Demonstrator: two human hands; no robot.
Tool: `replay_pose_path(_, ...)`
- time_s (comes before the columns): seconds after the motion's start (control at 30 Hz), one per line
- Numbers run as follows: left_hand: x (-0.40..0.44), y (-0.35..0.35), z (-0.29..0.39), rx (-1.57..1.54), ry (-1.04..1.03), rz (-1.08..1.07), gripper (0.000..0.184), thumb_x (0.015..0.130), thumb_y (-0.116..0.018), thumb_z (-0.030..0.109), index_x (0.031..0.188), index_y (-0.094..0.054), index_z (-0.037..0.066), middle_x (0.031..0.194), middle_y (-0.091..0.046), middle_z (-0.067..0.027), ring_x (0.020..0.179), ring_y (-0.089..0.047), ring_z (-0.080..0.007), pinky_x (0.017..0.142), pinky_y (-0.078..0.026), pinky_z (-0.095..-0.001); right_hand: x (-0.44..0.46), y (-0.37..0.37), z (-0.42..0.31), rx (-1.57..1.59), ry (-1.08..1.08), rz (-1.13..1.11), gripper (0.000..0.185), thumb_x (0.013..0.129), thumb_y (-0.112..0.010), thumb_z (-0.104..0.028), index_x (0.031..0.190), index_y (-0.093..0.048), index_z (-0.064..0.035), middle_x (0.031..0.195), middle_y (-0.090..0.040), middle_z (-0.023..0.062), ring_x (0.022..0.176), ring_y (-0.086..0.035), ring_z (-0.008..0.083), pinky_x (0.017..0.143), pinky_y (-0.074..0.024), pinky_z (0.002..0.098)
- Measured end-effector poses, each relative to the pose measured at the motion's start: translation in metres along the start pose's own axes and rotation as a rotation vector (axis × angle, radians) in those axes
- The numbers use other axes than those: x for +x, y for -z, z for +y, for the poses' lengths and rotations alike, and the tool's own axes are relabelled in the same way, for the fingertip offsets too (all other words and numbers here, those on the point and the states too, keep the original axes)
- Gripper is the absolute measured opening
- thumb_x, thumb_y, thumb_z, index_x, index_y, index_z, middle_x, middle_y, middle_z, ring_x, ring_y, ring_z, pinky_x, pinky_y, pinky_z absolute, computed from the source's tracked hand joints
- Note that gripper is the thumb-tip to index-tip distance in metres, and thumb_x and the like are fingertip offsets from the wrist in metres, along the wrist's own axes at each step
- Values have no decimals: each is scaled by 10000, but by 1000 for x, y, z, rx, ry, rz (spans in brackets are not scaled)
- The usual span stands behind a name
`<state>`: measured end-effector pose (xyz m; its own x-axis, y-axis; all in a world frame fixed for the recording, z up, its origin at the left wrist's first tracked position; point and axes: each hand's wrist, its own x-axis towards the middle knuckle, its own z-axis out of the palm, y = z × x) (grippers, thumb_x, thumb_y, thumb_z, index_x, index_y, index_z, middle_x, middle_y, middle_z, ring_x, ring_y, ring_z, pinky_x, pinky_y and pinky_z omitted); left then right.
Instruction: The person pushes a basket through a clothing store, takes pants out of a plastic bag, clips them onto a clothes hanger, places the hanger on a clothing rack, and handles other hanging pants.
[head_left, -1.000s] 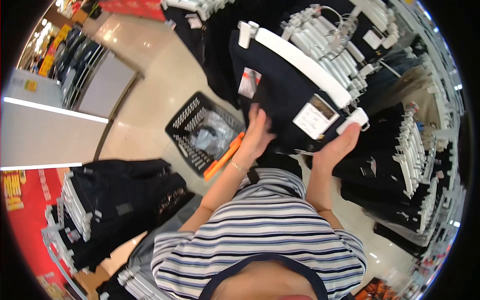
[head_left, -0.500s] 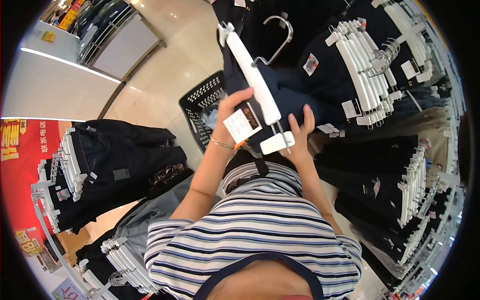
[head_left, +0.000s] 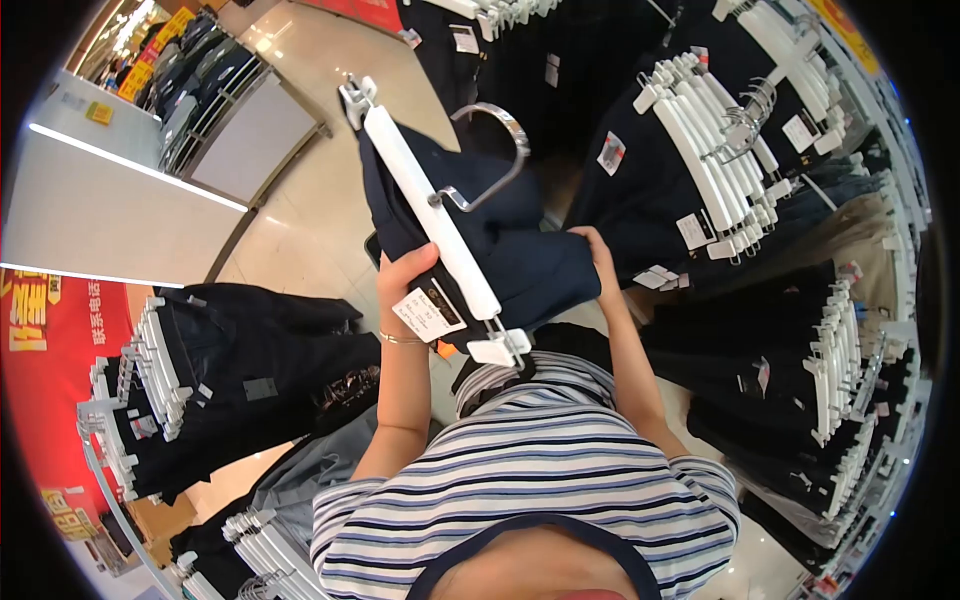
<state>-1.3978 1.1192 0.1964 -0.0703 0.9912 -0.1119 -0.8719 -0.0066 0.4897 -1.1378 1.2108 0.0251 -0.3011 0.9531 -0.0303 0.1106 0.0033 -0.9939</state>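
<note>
Dark navy trousers (head_left: 510, 225) hang from a white clip hanger (head_left: 435, 205) with a silver hook, held up in front of me. My left hand (head_left: 405, 285) grips their waist side, its thumb lying on the cloth beside the hanger bar. A white price tag (head_left: 430, 308) dangles just below that thumb. My right hand (head_left: 595, 255) is closed on the folded edge of the trousers at the right, with some fingers hidden by the cloth. The near white clip (head_left: 500, 347) sits at the lower end of the hanger.
Racks of dark trousers on white hangers (head_left: 715, 160) stand close on the right. More black trousers (head_left: 260, 350) hang at the left, by a red sign (head_left: 60, 400). A white counter (head_left: 120, 205) stands at the upper left, with tiled floor (head_left: 290, 200) between.
The trousers and hanger have shifted left and now hide most of the black basket. My right hand has moved from near the lower clip to the trousers' right edge.
</note>
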Motion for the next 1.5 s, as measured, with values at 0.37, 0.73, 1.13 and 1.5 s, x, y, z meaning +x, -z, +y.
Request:
replay_pose_path(0.37, 53, -69, -113, 399, -186, -80, 292, 859, -617, 211, 1018, -564, -28, 931, -616, -48, 802, -577, -113, 712, -471, -245, -93, 60, -139, 298, 224, 21, 574, 862, -437, -337, 1260, -399, 75, 1338, -374, 229, 1281, -329, 286, 1054, -204, 351)
replay_pose_path(0.73, 75, -97, -189, 244, 115, -74, 278, 935, -476, 305, 1000, -520, 39, 857, -548, 23, 751, -502, -43, 666, -426, -188, -118, 66, -159, 214, 395, 685, 337, 799, -631, -77, 1075, -529, 87, 978, -600, 128, 885, -587, 172, 788, -451, 273)
replay_pose_path(1.13, 163, -15, -179, 554, -174, -155, 434, 850, -619, 251, 1171, -463, 4, 1077, -531, -96, 1009, -498, -148, 879, -403, -281, -112, 111, -165, 378, 343, 750, 284, 849, -589, -146, 1008, -520, 79, 898, -610, 230, 782, -650, 325, 698, -543, 394)
replay_pose_path(1.5, 205, -28, -165, 736, 141, -44, 515, 795, -656, 422, 970, -567, -54, 846, -607, -83, 713, -593, -131, 618, -494, -256, -56, 126, -104, 349, 208, 863, 249, 810, -664, -114, 986, -543, 15, 894, -600, 81, 824, -583, 147, 759, -450, 259)
